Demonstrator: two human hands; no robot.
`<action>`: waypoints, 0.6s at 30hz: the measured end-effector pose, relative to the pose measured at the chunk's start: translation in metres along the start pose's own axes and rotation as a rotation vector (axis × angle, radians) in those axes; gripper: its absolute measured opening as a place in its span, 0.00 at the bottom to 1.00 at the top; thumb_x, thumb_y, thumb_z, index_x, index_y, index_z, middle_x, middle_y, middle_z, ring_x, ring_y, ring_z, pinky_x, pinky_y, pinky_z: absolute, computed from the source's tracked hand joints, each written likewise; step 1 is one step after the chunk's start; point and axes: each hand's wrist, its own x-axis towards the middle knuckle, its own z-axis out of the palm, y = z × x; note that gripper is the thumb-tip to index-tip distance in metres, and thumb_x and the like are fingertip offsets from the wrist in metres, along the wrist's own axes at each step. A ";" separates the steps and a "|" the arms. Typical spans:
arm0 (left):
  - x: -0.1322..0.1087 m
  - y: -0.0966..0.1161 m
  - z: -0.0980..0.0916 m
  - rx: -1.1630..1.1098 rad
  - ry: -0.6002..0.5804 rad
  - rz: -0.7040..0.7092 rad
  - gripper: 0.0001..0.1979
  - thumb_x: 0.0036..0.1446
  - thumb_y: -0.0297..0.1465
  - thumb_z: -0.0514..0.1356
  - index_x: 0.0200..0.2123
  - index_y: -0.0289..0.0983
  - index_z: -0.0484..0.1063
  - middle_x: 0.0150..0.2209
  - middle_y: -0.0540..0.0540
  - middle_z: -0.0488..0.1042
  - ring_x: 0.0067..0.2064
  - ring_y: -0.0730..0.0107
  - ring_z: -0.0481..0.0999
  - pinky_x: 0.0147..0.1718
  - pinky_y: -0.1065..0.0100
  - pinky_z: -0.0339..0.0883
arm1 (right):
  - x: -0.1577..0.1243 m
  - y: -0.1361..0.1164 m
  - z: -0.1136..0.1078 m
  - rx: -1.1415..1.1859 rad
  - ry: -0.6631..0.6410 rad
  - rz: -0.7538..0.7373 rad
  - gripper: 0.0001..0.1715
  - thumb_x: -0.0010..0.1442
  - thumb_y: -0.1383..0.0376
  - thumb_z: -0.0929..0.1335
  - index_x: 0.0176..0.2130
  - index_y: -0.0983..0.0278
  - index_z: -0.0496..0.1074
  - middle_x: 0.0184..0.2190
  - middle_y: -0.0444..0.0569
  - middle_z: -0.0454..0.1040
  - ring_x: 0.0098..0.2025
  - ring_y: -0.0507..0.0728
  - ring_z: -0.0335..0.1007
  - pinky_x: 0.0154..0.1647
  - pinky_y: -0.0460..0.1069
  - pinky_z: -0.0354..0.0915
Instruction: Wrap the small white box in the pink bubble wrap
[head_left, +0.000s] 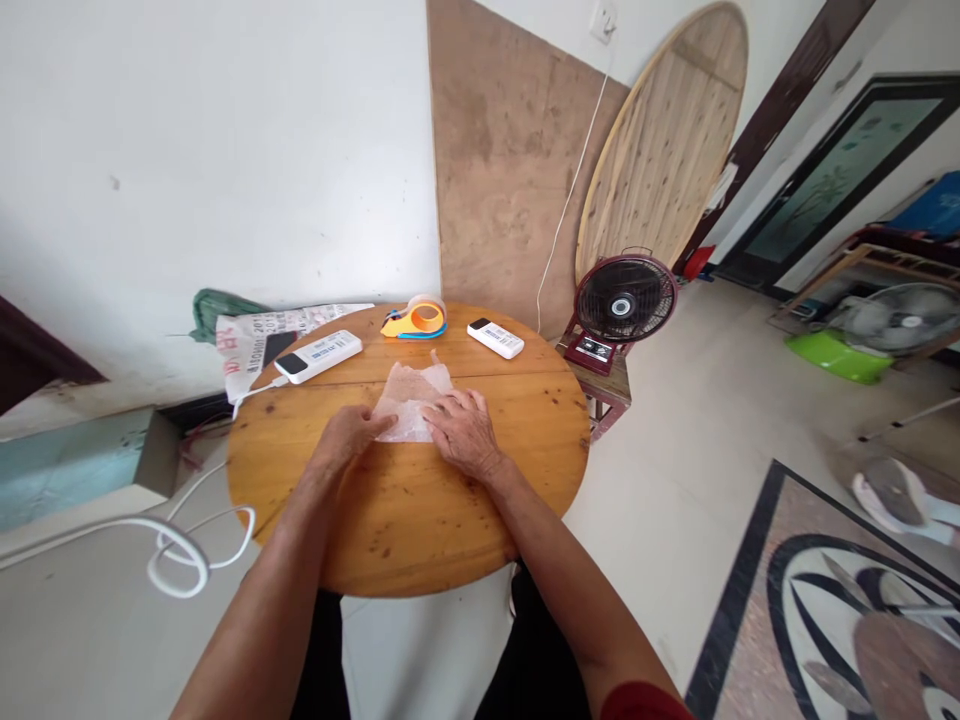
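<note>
A crumpled piece of translucent bubble wrap [411, 400] lies on the round wooden table [420, 520] in front of me. My left hand [351, 432] holds its left edge, the thumb on top and the other fingers partly hidden. On the right side of the wrap rests my right hand [463, 430], palm down with its fingers stretched out over the sheet. Behind the wrap stands an orange and blue tape dispenser [415, 318] with a roll of clear tape.
White power strips with dark ends, one [319, 357] at left with a cable and another [496, 338] at right, lie near the table's back. A dark red fan [621, 306] sits on a stool beside the table. White cable [180, 560] loops at the left edge.
</note>
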 end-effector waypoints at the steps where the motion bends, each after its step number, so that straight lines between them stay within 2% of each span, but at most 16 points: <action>1: 0.001 0.000 0.001 -0.041 0.010 0.015 0.18 0.44 0.45 0.61 0.17 0.38 0.64 0.15 0.54 0.59 0.20 0.74 0.60 0.20 0.71 0.47 | 0.000 0.000 0.000 0.003 -0.002 0.000 0.17 0.65 0.61 0.61 0.52 0.56 0.70 0.50 0.50 0.72 0.60 0.61 0.53 0.62 0.61 0.42; 5: 0.000 0.005 0.007 -0.179 0.007 -0.023 0.14 0.44 0.41 0.59 0.18 0.39 0.61 0.14 0.54 0.59 0.17 0.75 0.59 0.17 0.72 0.49 | 0.000 -0.001 -0.001 0.012 -0.011 0.003 0.17 0.66 0.62 0.61 0.52 0.56 0.70 0.52 0.50 0.71 0.62 0.61 0.51 0.63 0.60 0.42; 8: -0.005 0.013 0.009 -0.286 -0.012 -0.053 0.11 0.43 0.40 0.58 0.21 0.38 0.63 0.15 0.53 0.63 0.18 0.73 0.63 0.17 0.72 0.54 | 0.000 -0.001 -0.002 0.027 -0.015 -0.005 0.17 0.66 0.62 0.60 0.52 0.57 0.69 0.52 0.50 0.71 0.64 0.60 0.49 0.63 0.61 0.41; 10: -0.008 0.019 0.011 -0.322 0.019 -0.038 0.10 0.42 0.38 0.58 0.23 0.38 0.65 0.16 0.53 0.64 0.18 0.73 0.64 0.17 0.73 0.56 | 0.000 -0.001 -0.003 0.040 -0.017 -0.013 0.17 0.67 0.63 0.60 0.53 0.57 0.69 0.52 0.49 0.72 0.65 0.60 0.49 0.63 0.61 0.41; 15: -0.010 0.034 0.015 -0.201 0.137 0.027 0.08 0.42 0.35 0.55 0.23 0.37 0.67 0.15 0.54 0.63 0.20 0.73 0.63 0.18 0.73 0.53 | 0.001 -0.001 -0.004 0.060 -0.014 -0.018 0.17 0.67 0.63 0.60 0.52 0.57 0.69 0.52 0.48 0.73 0.66 0.60 0.49 0.64 0.61 0.40; 18: -0.009 0.045 0.020 -0.180 0.128 0.072 0.08 0.43 0.35 0.55 0.23 0.37 0.68 0.16 0.52 0.66 0.21 0.72 0.66 0.20 0.73 0.56 | 0.001 -0.001 -0.004 0.070 -0.024 -0.013 0.17 0.66 0.63 0.60 0.53 0.57 0.69 0.53 0.48 0.72 0.66 0.60 0.49 0.64 0.61 0.39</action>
